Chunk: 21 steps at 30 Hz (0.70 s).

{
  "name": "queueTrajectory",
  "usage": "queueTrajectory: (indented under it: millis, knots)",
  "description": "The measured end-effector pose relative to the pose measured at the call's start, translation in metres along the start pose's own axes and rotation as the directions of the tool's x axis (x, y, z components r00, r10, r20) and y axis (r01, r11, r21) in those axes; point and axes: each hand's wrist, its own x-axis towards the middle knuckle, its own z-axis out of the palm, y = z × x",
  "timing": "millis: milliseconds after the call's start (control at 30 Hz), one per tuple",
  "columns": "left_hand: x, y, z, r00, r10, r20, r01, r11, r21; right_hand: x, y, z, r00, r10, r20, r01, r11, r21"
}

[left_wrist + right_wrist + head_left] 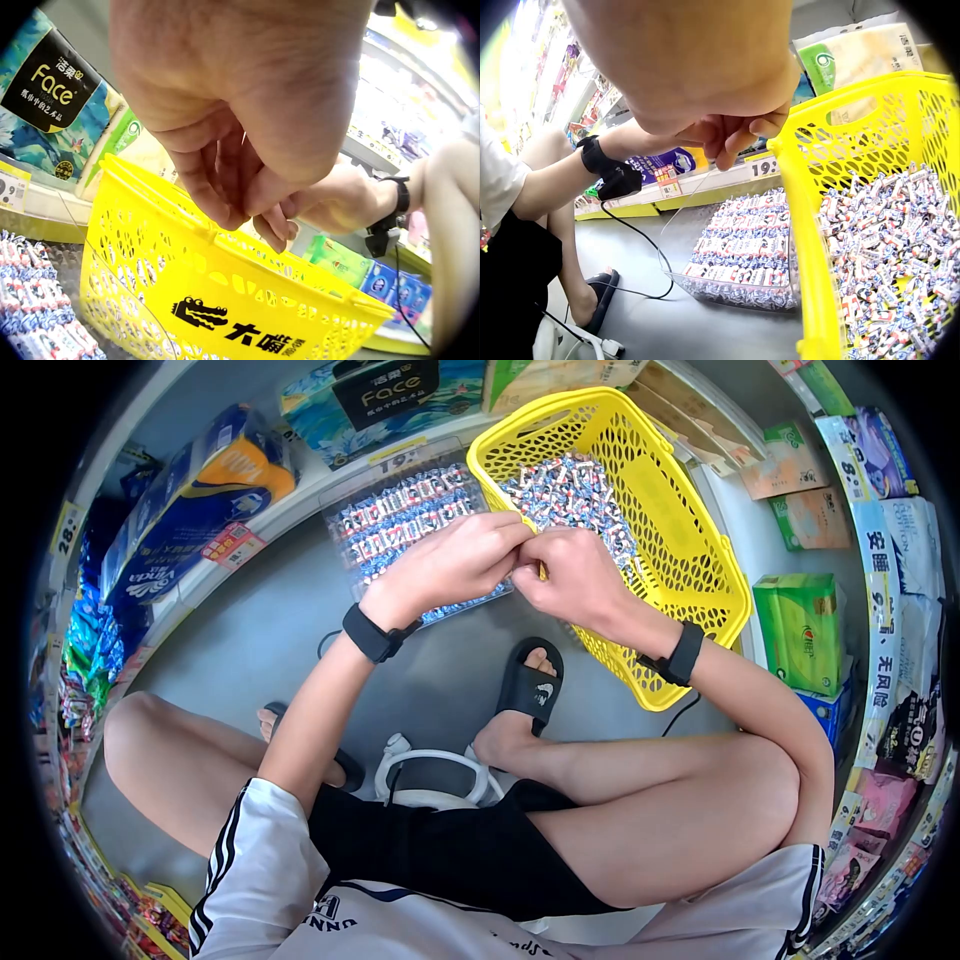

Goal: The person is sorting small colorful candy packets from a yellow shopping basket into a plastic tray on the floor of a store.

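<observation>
My left hand (pixel 455 560) and right hand (pixel 583 573) meet, fingertips together, over the near left rim of a yellow basket (pixel 700 550). Fingers of both are bent inward, and I cannot tell what lies between them. Wrapped candies (pixel 575 500) in white, blue and red heap inside the basket. Left of it, a clear plastic box (pixel 735 289) holds the same kind of candies, laid in tidy rows. In the right wrist view, a thin pale line (pixel 676 221) runs from near the left fingertips down toward this box.
Shelves curve around: a Face tissue pack (pixel 385 405) at the back, a blue Vinda pack (pixel 195 510) at left, green tissue packs (pixel 800 630) at right. Beneath me is a white stool (pixel 430 775). My sandalled foot (pixel 530 685) stands near the basket; dark cables (pixel 641 232) hang from the wrist cameras.
</observation>
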Motion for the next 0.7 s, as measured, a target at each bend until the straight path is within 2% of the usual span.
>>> queueTrajectory:
  millis: [233, 300, 433, 533, 600, 700]
  knots:
    - [0.033, 0.018, 0.018, 0.999, -0.023, -0.033, 0.026, 0.996, 0.085, -0.012, 0.025, -0.018, 0.976, -0.082, -0.201, 0.065, 0.994, -0.093]
    - [0.046, 0.018, 0.023, 0.997, -0.068, -0.024, 0.07, 0.994, 0.086, -0.014, 0.034, -0.022, 0.976, -0.05, -0.211, 0.036, 0.997, -0.069]
    - [0.074, 0.015, 0.035, 1.0, -0.026, 0.018, 0.025, 0.998, 0.063, -0.017, 0.055, -0.029, 0.952, -0.008, -0.306, -0.026, 0.994, -0.106]
    - [0.089, 0.012, 0.042, 0.992, -0.066, 0.111, 0.046, 0.984, 0.172, -0.021, 0.072, -0.032, 0.949, 0.118, -0.291, -0.151, 0.984, -0.091]
    - [0.1, 0.009, 0.046, 0.964, -0.157, 0.216, 0.101, 0.963, 0.251, -0.022, 0.082, -0.033, 0.946, 0.132, -0.297, -0.17, 0.98, -0.106]
    - [0.115, 0.004, 0.053, 0.941, -0.156, 0.3, 0.064, 0.953, 0.297, -0.023, 0.101, -0.03, 0.94, 0.163, -0.298, -0.205, 0.972, -0.114]
